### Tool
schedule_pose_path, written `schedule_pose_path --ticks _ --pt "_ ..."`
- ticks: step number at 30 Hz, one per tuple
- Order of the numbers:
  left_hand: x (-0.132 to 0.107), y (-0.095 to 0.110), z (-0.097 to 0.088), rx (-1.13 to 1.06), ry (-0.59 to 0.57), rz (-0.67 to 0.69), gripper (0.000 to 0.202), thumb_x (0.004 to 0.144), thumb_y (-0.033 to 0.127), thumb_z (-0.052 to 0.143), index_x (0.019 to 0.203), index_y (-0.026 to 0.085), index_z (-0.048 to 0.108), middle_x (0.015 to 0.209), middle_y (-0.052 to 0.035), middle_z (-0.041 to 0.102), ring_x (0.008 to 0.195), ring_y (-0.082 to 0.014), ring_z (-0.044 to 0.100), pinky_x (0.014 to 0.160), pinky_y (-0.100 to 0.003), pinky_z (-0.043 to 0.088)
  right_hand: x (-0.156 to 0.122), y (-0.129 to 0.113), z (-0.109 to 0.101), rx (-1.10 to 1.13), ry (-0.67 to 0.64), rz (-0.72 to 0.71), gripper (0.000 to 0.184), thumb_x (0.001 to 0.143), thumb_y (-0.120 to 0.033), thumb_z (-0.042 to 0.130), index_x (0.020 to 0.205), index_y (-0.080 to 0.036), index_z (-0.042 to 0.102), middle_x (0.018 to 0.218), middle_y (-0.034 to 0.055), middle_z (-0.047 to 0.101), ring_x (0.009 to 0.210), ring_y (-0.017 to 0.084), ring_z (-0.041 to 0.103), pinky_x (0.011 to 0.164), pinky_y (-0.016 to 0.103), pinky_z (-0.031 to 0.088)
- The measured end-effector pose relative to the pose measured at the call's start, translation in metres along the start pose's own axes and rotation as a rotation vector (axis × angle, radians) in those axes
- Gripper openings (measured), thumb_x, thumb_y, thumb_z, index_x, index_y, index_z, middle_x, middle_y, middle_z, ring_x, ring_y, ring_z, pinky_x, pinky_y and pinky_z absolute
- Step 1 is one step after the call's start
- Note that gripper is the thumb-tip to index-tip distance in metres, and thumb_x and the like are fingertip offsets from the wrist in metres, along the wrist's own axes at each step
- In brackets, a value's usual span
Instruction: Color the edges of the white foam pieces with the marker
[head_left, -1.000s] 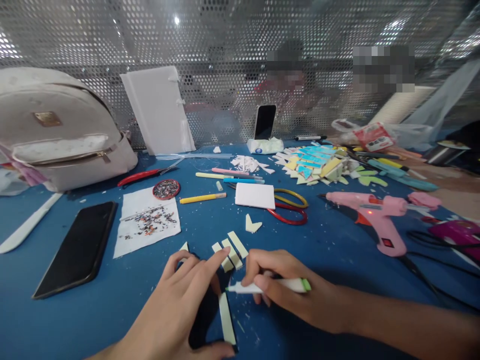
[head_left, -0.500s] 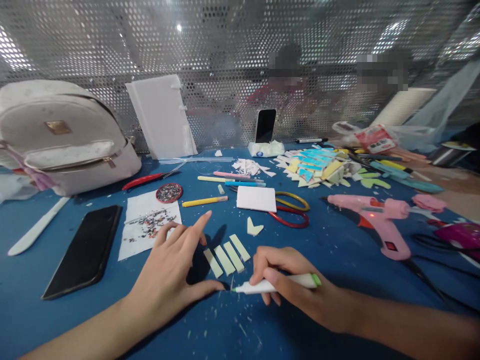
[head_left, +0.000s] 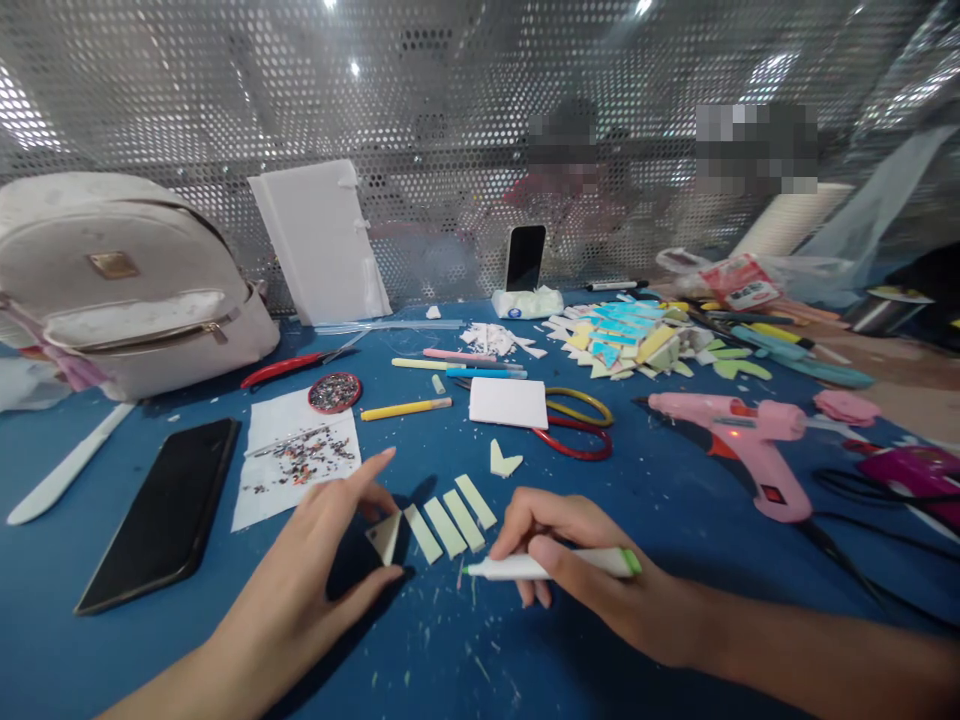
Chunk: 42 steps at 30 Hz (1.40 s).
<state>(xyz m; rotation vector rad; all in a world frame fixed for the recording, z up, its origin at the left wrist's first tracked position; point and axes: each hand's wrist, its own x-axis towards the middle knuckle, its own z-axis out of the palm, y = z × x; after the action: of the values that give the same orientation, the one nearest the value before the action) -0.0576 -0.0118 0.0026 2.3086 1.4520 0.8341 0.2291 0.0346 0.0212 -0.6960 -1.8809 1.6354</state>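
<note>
My left hand [head_left: 322, 555] pinches a small pale triangular foam piece [head_left: 385, 536] between thumb and fingers, just above the blue table [head_left: 187, 650]. Right beside it lie three pale foam strips [head_left: 450, 520] in a row. My right hand [head_left: 577, 570] grips a white craft knife with a green end [head_left: 551, 566], its tip pointing left toward the strips. A small heart-shaped foam offcut [head_left: 502, 461] lies just beyond the strips.
A black phone [head_left: 161, 510] and a paper with glitter [head_left: 296, 455] lie left. Scissors [head_left: 574, 425], a white foam block [head_left: 508, 402], pens [head_left: 405, 408] and foam scraps [head_left: 622, 335] sit ahead. A pink glue gun [head_left: 739, 435] lies right, a white backpack [head_left: 120, 280] far left.
My left hand left the long strip at the near edge, moved up and left, and now pinches a triangular piece. The right hand with the knife stayed in place.
</note>
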Motion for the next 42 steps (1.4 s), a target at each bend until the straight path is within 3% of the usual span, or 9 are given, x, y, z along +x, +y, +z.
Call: schedule_pose_path --ticks 7,12,16,20,24,26,29,33,42 --pt "-0.010 0.029 0.010 -0.183 -0.053 0.342 0.050 0.108 0.032 0.044 0.154 0.019 0.028 0.114 -0.0063 0.069 0.101 -0.0140 0.066 0.092 -0.020 0.052 0.000 -0.001 -0.001 0.016 0.113 -0.143 0.048 0.107 -0.053 0.036 0.111 -0.014 0.063 0.086 0.0079 0.068 0.074 0.016 0.061 0.061 0.025 0.044" --pt "-0.007 0.040 0.015 -0.092 -0.097 0.342 0.045 0.110 0.038 0.035 0.151 0.021 0.028 0.106 -0.0048 0.071 0.090 -0.0139 0.069 0.084 -0.021 0.057 0.000 -0.006 0.001 -0.095 0.077 -0.141 0.038 0.106 -0.049 0.041 0.116 -0.017 0.057 0.093 0.0068 0.064 0.075 0.016 0.055 0.064 0.027 0.042" --pt "-0.002 0.042 0.017 -0.050 -0.095 0.371 0.046 0.110 0.041 0.034 0.149 0.017 0.031 0.103 -0.0052 0.072 0.088 -0.0153 0.071 0.081 -0.022 0.058 0.000 -0.007 0.002 -0.214 0.107 -0.153 0.037 0.104 -0.053 0.042 0.092 -0.020 0.050 0.078 -0.0009 0.046 0.065 0.014 0.042 0.059 0.026 0.036" --pt "0.000 0.043 0.013 -0.002 -0.053 0.517 0.034 0.109 0.039 0.040 0.125 0.014 0.056 0.106 -0.0081 0.072 0.104 -0.0175 0.069 0.093 -0.027 0.053 0.000 -0.009 0.001 -0.281 -0.005 -0.152 0.052 0.106 -0.059 0.029 0.073 -0.020 0.040 0.066 -0.0028 0.040 0.058 0.013 0.037 0.056 0.028 0.030" --pt "-0.003 0.042 0.012 0.069 0.075 0.626 0.028 0.108 0.026 0.043 0.096 0.016 0.067 0.070 -0.0013 0.064 0.061 -0.0148 0.058 0.060 -0.030 0.047 0.000 -0.009 0.004 -0.350 -0.083 -0.125 0.047 0.109 -0.047 0.023 0.077 -0.020 0.044 0.067 -0.0017 0.045 0.059 0.013 0.041 0.058 0.027 0.033" --pt "-0.006 0.041 0.013 0.141 0.163 0.665 0.027 0.106 0.016 0.044 0.096 0.017 0.069 0.062 0.0021 0.059 0.051 -0.0138 0.051 0.055 -0.030 0.044 0.001 -0.009 0.010 -0.373 -0.088 -0.054 0.039 0.107 -0.042 0.028 0.078 -0.020 0.043 0.066 -0.0023 0.044 0.057 0.012 0.040 0.054 0.026 0.031" --pt "-0.010 0.040 0.014 0.278 0.056 0.652 0.024 0.103 0.010 0.047 0.106 0.018 0.069 0.066 0.0037 0.063 0.056 -0.0141 0.057 0.062 -0.031 0.049 0.006 -0.008 0.021 -0.408 -0.099 0.001 0.037 0.099 -0.032 0.043 0.067 -0.022 0.029 0.055 -0.0069 0.031 0.049 0.009 0.030 0.047 0.024 0.022" --pt "-0.014 0.036 0.013 0.269 0.195 0.694 0.038 0.111 0.026 0.035 0.103 0.017 0.071 0.059 0.0043 0.057 0.049 -0.0138 0.051 0.057 -0.031 0.045 0.017 -0.009 0.031 -0.476 -0.068 -0.049 0.038 0.093 -0.024 0.046 0.064 -0.022 0.021 0.054 -0.0082 0.020 0.048 0.008 0.022 0.046 0.026 0.017" --pt "-0.017 0.033 0.007 0.278 -0.004 0.648 0.035 0.110 0.032 0.039 0.115 0.016 0.070 0.073 0.0014 0.066 0.061 -0.0154 0.062 0.067 -0.033 0.051 0.026 -0.006 0.039 -0.544 -0.068 -0.077 0.039 0.094 -0.026 0.044 0.064 -0.021 0.022 0.053 -0.0084 0.020 0.047 0.008 0.020 0.046 0.024 0.018"
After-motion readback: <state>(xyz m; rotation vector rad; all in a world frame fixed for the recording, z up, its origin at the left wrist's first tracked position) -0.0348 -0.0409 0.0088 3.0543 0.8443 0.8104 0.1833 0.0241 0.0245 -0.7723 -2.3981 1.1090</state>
